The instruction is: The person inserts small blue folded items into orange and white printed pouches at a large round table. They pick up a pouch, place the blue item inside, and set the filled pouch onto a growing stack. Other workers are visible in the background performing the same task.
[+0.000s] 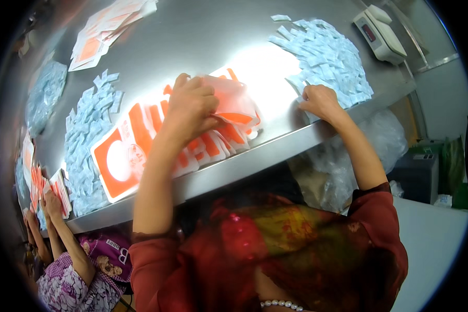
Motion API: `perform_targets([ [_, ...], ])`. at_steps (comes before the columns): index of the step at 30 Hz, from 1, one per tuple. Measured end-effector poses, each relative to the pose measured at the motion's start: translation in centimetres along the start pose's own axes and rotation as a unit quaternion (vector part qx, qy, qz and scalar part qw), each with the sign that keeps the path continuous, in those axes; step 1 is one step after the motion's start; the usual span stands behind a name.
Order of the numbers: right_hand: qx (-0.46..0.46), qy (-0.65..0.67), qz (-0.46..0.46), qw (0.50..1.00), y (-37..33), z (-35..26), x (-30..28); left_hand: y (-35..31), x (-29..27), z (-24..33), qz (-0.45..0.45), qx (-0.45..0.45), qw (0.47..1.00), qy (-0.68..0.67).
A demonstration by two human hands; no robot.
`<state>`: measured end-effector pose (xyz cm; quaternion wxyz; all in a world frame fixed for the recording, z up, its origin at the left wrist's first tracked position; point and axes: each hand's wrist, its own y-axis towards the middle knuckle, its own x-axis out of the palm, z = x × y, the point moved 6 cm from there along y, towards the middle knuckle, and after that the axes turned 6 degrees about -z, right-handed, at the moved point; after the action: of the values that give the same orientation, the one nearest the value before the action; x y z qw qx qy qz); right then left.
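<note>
My left hand (192, 106) is closed on the upper edge of an orange and white pouch (234, 101), whose mouth gapes toward the right. Beneath it, a fanned row of the same flat pouches (120, 161) overlaps along the table's near edge. My right hand (321, 101) is at the near left side of a heap of small light-blue sachets (333, 60). Its thumb and fingers are pinched together on a light-blue sachet, which the fingertips partly cover.
A second heap of blue sachets (86, 151) lies left on the metal table (208, 34). More pouches (106, 31) are stacked at the far left, near a clear bag of sachets (47, 96). A scale (379, 34) stands far right. Co-workers' hands (51, 205) hold pouches at left.
</note>
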<state>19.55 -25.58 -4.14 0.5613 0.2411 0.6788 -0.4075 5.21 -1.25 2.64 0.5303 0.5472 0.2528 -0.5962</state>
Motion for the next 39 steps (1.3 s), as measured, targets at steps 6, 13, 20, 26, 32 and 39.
perform_targets([
  [6,-0.086,0.527,0.036,0.845,-1.1,-3.8,-4.6,-0.3,-0.3,0.0,0.006,-0.006,1.000,0.006],
  [13,-0.186,0.540,0.012,0.821,0.2,-13.0,-7.2,-0.3,-0.6,0.1,0.020,-0.005,1.000,-0.017],
  [20,-0.142,0.455,-0.007,0.879,0.9,-12.5,-5.2,-0.5,-0.8,0.0,0.026,-0.017,0.999,-0.017],
  [26,-0.170,0.514,-0.110,0.834,-0.6,-16.0,-2.0,-0.2,-1.6,-0.1,0.121,-0.054,0.989,-0.073],
  [32,-0.178,0.478,-0.099,0.854,-1.1,-16.3,-2.0,0.1,-0.9,0.2,0.004,0.002,1.000,0.001],
  [39,-0.051,0.583,-0.047,0.810,1.3,-11.3,-3.6,0.1,-0.9,0.0,0.006,0.007,0.999,-0.046],
])
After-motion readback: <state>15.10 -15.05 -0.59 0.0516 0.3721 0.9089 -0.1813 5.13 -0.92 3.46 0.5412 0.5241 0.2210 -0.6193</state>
